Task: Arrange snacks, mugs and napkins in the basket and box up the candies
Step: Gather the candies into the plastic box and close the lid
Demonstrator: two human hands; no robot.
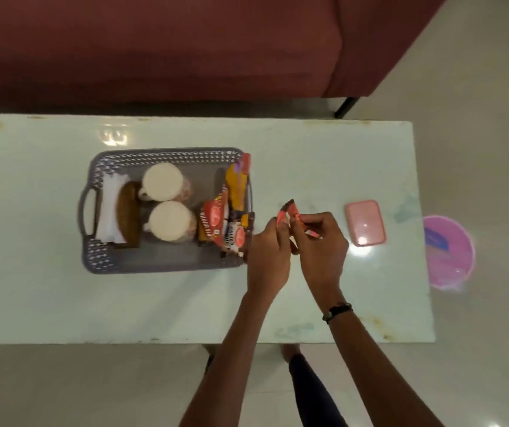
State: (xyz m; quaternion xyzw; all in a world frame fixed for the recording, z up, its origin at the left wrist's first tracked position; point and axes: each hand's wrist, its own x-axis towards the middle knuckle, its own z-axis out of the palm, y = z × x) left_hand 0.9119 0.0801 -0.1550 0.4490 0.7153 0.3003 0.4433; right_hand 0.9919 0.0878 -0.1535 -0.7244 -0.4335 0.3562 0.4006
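A white marble-look table [46, 288] seen from above, with a dark red sofa [185, 47] along its far side. On the left half of the table sits a grey lattice basket [142, 263] with a handle at its left end. Inside it, from left to right: white napkins [108, 208] stacked against the left wall, a brown packet [128, 214] beside them, two white mugs [162, 181] one behind the other in the middle, and red and yellow snack packets [225, 223] standing against the right wall.

Just right of the basket, both hands meet above the table. The left hand [267, 257] and the right hand [324, 245] each have curled fingers pinching small red-wrapped candies [290, 214], held up between them. A dark band circles the right wrist.

Further right, a closed pink box [365, 222] lies flat on the table, near the hands but apart from them. Beyond the table's right edge, a round pink lid or dish [450, 254] rests on the pale floor.
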